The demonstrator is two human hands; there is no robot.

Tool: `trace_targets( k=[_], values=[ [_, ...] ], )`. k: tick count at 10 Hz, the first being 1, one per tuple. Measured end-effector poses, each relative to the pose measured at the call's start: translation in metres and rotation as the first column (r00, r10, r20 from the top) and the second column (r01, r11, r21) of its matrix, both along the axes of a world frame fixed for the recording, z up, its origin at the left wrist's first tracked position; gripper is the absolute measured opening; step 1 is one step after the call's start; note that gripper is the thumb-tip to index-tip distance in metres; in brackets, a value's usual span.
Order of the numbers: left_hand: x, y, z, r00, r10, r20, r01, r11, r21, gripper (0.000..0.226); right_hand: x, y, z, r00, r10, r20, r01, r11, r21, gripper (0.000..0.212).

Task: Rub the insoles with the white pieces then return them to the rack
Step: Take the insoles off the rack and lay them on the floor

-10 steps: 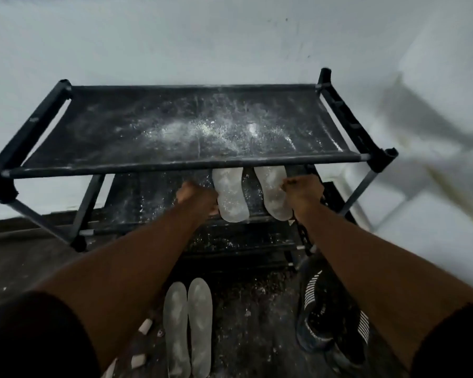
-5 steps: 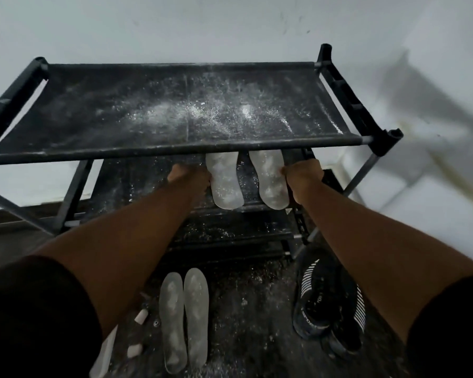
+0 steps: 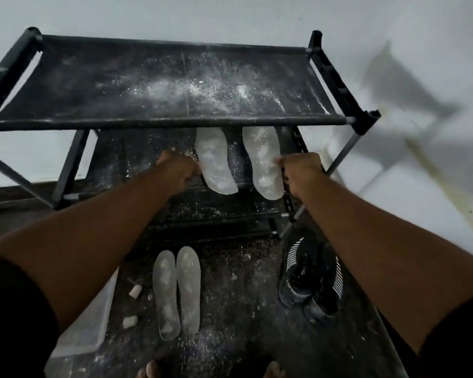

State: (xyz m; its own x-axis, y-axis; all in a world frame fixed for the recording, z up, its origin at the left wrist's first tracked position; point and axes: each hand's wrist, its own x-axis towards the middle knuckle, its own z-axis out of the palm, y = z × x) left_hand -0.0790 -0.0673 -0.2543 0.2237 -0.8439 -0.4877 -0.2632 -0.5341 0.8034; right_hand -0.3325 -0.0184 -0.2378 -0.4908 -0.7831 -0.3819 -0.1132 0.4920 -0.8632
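Gripping, left hand (image 3: 176, 170): your curled fingers pinch the left insole (image 3: 215, 162) at its edge.
Gripping, right hand (image 3: 301, 171): your fingers pinch the right insole (image 3: 264, 162), on the rack (image 3: 175, 122).

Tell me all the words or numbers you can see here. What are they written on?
black shoes: small light letters on the side, too blurred to read.
Rack, the insoles on the rack and the insoles on the floor: no words or numbers visible.
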Motion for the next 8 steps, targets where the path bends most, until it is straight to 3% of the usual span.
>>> trace_targets(
  k=[1, 3, 4, 5, 6, 7, 8],
  values=[
    [0.011, 0.024, 0.012, 0.999, -0.048, -0.025, 0.048, 0.999, -0.001, 0.025, 0.002, 0.029, 0.007, 0.999, -0.029, 0.044, 0.031, 0.998, -0.059, 0.009],
    [0.015, 0.101, 0.039, 0.971, -0.162, -0.174, 0.173, 0.984, 0.047, 0.013, 0.024, 0.101, 0.002, 0.977, -0.142, 0.159, 0.146, 0.989, -0.012, 0.013],
    [0.011, 0.146, 0.035, 0.972, -0.128, -0.198, 0.147, 0.986, 0.085, 0.004, 0.039, 0.14, -0.007, 0.952, -0.197, 0.232, 0.206, 0.978, -0.015, 0.01],
    [0.009, 0.182, 0.014, 0.978, -0.113, -0.177, 0.135, 0.984, 0.117, 0.007, 0.047, 0.174, -0.021, 0.957, -0.202, 0.207, 0.204, 0.979, 0.009, 0.008],
    [0.015, 0.206, -0.012, 0.972, -0.133, -0.192, 0.165, 0.973, 0.16, 0.016, 0.045, 0.202, -0.038, 0.984, -0.169, 0.065, 0.165, 0.984, 0.06, 0.017],
    [0.027, 0.225, -0.043, 0.974, -0.131, -0.183, 0.162, 0.973, 0.165, 0.015, 0.042, 0.224, -0.049, 0.995, -0.095, 0.035, 0.089, 0.986, 0.139, 0.014],
    [0.032, 0.236, -0.079, 0.983, -0.121, -0.138, 0.146, 0.971, 0.19, 0.015, 0.041, 0.23, -0.07, 0.99, -0.122, 0.071, 0.108, 0.979, 0.174, 0.023]
  ],
)
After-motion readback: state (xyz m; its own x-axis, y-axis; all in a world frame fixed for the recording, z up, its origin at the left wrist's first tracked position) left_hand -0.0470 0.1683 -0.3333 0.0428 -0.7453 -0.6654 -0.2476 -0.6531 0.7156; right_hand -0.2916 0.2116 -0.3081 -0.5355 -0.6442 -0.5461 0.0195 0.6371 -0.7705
